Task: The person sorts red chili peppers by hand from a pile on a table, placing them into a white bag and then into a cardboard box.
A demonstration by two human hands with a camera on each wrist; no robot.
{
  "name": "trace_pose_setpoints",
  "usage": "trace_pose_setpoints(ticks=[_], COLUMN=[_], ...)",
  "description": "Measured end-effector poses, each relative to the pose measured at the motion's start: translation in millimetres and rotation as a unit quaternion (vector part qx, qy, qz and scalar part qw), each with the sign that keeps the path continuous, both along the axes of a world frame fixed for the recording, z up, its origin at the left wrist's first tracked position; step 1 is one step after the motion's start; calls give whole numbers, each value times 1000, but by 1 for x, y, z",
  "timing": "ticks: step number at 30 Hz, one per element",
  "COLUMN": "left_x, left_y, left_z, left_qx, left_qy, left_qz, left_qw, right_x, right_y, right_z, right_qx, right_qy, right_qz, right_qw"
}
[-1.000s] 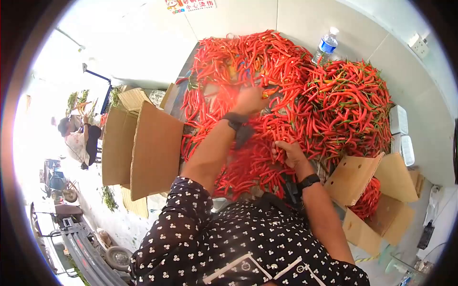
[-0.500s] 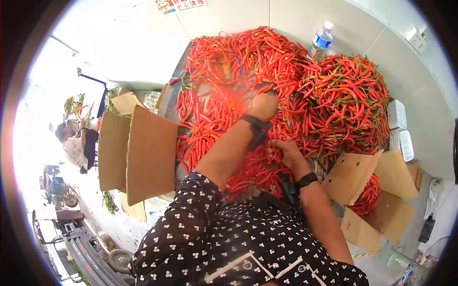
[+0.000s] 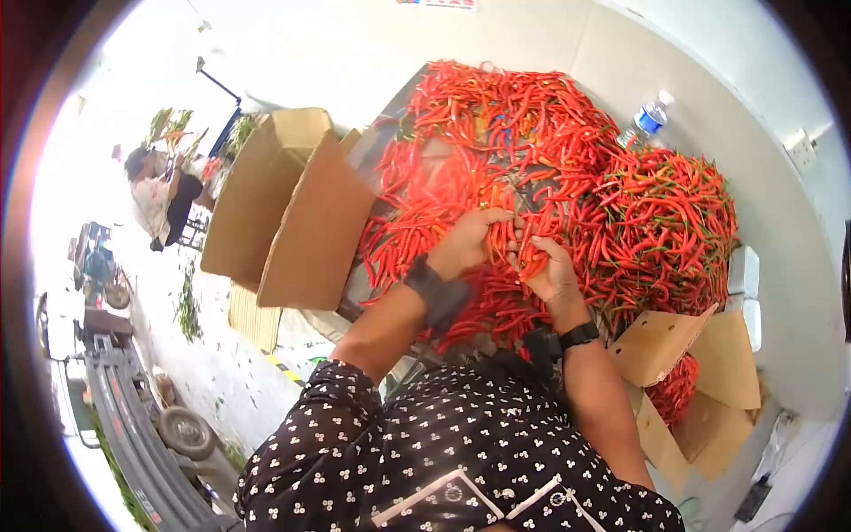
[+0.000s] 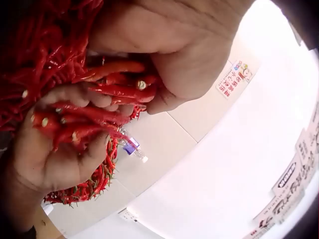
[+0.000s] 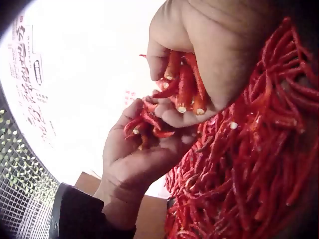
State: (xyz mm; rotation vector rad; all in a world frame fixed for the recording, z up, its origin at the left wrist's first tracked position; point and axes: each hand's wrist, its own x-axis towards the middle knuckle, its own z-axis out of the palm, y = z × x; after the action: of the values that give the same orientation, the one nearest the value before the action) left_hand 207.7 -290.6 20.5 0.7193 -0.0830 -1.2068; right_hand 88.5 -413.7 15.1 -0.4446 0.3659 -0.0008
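Red chillies, roughly lengthwise from the body, form two bunches side by side: the left hand (image 3: 464,245) grips one (image 3: 499,239), the right hand (image 3: 557,277) another (image 3: 534,263).

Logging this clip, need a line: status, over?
Left hand gripping red chilies. Right hand gripping another bunch, beside the left. Loose chilies spread below; no obstruction visible between hands.

Produce workspace, heaped red chillies (image 3: 669,217), cardboard boxes (image 3: 317,235), wheeled vehicle (image 3: 133,430)
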Motion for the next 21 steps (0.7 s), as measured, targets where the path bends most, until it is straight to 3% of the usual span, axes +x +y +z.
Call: trace_pose_setpoints(ticks=[2,11,13,17,21], left_x=[-22,-66,-79,-100,-116], left_y=[10,50,65,110,160], left_z=[26,26,41,59,57], left_qx=[-1,41,100,125,62], left_qy=[19,-45,-57,-110,-50], left_qz=[50,254,341,423,528], left_qw=[999,965,933,891,845], right_x=[4,9,8,15,26], right_y=[12,51,73,111,162], right_z=[-2,-3,23,33,24], right_qx=[11,-12,-11,-9,-27], right_qy=[-4,23,36,18,3], right_qz=[16,130,157,251,330], right_qw=[1000,991,987,968,944])
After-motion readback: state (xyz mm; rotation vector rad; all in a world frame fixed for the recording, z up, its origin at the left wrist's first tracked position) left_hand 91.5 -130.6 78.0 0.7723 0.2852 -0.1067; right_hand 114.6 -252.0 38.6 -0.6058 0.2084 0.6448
